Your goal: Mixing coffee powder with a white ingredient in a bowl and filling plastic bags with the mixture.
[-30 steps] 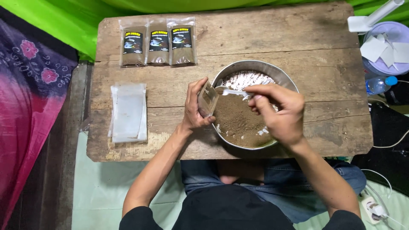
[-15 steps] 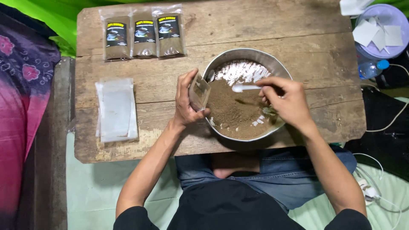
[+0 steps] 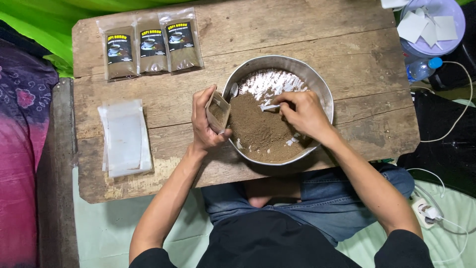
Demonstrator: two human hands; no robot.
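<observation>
Bowl [image 3: 325, 89] on table [image 3: 367, 134] — pouches [image 3: 150, 45] far-left (bags [image 3: 125, 137] below)

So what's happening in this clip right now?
A person sits at a worn wooden table. The left hand holds a small clear plastic pouch open beside a round metal bowl of brown powder. The right hand holds a white plastic spoon over the powder. Three filled labelled pouches and a stack of empty clear pouches lie to the left.

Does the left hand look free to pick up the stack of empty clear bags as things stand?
Probably not: the left hand is holding an open pouch. The stack lies uncovered beside it.
</observation>
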